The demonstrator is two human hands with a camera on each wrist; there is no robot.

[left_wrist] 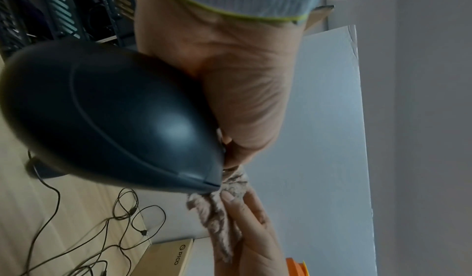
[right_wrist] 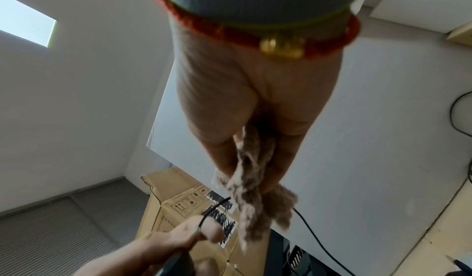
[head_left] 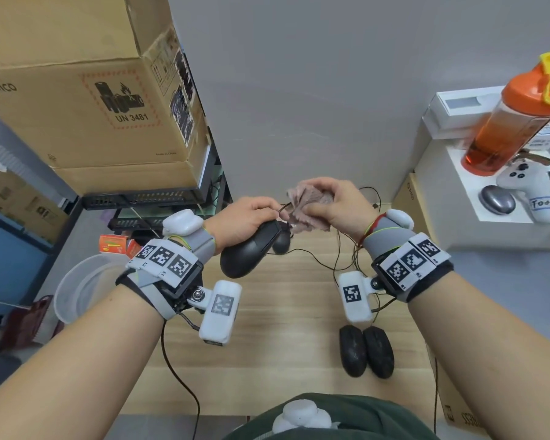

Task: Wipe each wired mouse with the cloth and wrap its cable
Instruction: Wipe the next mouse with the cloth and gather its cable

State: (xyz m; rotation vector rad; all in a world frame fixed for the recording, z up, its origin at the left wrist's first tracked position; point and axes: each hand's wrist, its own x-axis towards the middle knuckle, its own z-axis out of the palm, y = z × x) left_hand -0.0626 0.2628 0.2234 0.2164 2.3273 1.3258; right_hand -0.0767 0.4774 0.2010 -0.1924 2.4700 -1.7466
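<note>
My left hand grips a black wired mouse in the air above the wooden table, its rounded back toward me; it fills the left wrist view. The mouse's thin black cable runs over the left thumb toward the cloth. My right hand holds a bunched pinkish-brown cloth just beyond the mouse's front end; the cloth hangs from the pinching fingers. Another black mouse lies on the table under the hands. Two more black mice lie side by side at the near right.
Loose black cables trail across the table's far right. A big cardboard box sits on a dark rack at the left. At the right, a white box carries an orange bottle, a white game controller and a grey mouse.
</note>
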